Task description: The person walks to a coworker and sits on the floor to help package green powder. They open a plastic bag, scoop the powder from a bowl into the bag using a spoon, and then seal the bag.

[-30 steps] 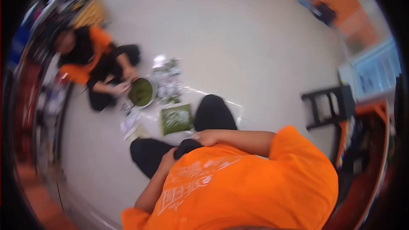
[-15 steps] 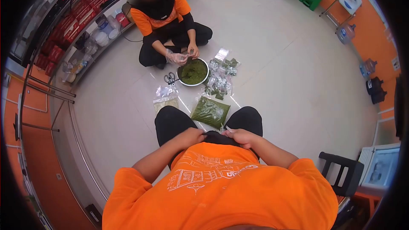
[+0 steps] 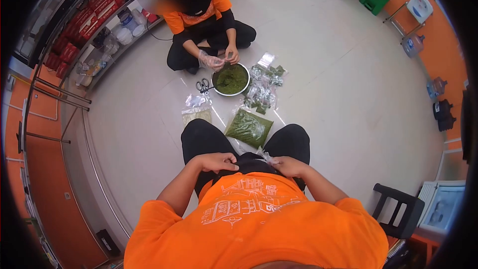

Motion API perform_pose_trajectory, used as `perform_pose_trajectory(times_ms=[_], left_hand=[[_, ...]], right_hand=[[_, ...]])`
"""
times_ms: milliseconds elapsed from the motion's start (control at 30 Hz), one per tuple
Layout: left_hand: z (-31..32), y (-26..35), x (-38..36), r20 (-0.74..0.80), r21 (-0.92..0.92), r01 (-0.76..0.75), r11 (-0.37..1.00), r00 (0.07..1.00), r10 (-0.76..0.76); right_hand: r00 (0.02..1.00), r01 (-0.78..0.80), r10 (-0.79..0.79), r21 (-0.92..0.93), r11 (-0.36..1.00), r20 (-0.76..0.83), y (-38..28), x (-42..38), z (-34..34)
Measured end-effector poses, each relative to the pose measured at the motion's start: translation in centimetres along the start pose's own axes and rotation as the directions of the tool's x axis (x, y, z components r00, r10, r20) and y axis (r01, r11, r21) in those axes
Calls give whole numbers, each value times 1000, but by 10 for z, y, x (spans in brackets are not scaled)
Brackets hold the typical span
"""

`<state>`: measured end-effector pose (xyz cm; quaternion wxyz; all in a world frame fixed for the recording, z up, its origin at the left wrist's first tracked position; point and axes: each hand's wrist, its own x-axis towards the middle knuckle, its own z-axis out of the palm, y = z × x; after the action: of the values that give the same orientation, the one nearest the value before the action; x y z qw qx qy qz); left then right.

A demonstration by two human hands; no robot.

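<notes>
My left hand (image 3: 219, 161) rests at my lap with its fingers curled on the black cloth there; what it holds, if anything, is too small to tell. In my right hand (image 3: 289, 166) is a crumpled piece of clear plastic (image 3: 267, 156), sticking out toward the middle. Just beyond my lap, between my knees, lies a large clear bag of green filling (image 3: 249, 128). To its left is a clear bag with pale contents (image 3: 196, 114). Farther off stand a bowl of green paste (image 3: 232, 79) and a pile of small plastic packets (image 3: 263, 87).
Across from me a co-worker (image 3: 199, 25) sits cross-legged, hands over the bowl, one in a plastic glove. Black scissors (image 3: 202, 86) lie left of the bowl. Shelves (image 3: 114, 52) line the left side; a black chair (image 3: 398, 211) stands at the lower right.
The clear plastic now shows more fully at my right hand. My left hand has moved slightly left, away from the middle. The whole view has shifted a little.
</notes>
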<state>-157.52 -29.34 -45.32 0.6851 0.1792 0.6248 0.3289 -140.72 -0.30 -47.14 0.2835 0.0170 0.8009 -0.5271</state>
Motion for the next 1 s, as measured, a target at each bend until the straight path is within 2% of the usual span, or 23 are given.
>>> perform_pose_trajectory(times_ms=[33, 67, 100, 133, 167, 200, 233, 267, 333, 433, 500, 633, 700, 767, 900, 967, 1000], left_hand=[[-4, -8, 1, 5, -142, 32, 989, 999, -31], [-7, -8, 0, 12, -282, 62, 957, 998, -61], [-7, -6, -4, -55, -388, 53, 920, 995, -80], [-7, -11, -3, -318, -203, -43, 978, 948, -25], [-2, -13, -4, -545, 4, -82, 997, 835, 71], [2, -14, -5, -714, 212, -61, 975, 671, 197], [7, -15, -10, -832, 261, 7, 965, 509, 221], [7, -29, -9, -877, 359, 90, 929, 372, 303], [15, -30, -23, -916, 359, 193, 913, 260, 306], [41, -15, -39, -974, 223, 313, 923, 99, 202], [66, 1, -45, -990, 140, 372, 918, 38, 135], [116, 47, -55, -986, 6, 490, 872, -140, 86], [139, 73, -61, -977, -43, 528, 848, -198, 74], [156, 83, -57, -976, -115, 562, 819, -216, 11], [170, 69, -54, -970, -170, 542, 823, -241, -42], [189, 79, -66, -972, -234, 477, 847, -147, -186], [198, 84, -75, -964, -263, 444, 856, -91, -249]], right_hand=[[983, -180, 178, 29, 983, 49, 4, 2, -5], [975, -214, 221, 156, 964, -28, 1, 2, -9], [958, -235, 271, 281, 930, -96, -1, 2, -12], [933, -242, 326, 402, 883, -154, -1, 5, -18], [923, -204, 334, 493, 846, -190, 3, 9, -25], [902, -159, 333, 506, 848, -274, 6, 14, -34], [879, -122, 353, 567, 814, -319, 10, 18, -45], [854, -79, 376, 624, 777, -360, 11, 22, -55], [862, 38, 312, 664, 747, -400, 18, 33, -77], [880, 107, 230, 646, 756, -415, 20, 58, -110], [900, 145, 166, 636, 758, -403, 24, 78, -126], [950, 110, 99, 613, 782, -297, 39, 130, -140], [975, 95, 44, 586, 805, -219, 39, 155, -136], [987, 125, -42, 561, 818, -158, 35, 176, -124], [980, 107, -181, 547, 830, 84, 1, 203, -93], [945, 121, -270, 566, 816, 187, -22, 206, -85], [927, 223, -323, 410, 884, 193, -15, 212, -80]])
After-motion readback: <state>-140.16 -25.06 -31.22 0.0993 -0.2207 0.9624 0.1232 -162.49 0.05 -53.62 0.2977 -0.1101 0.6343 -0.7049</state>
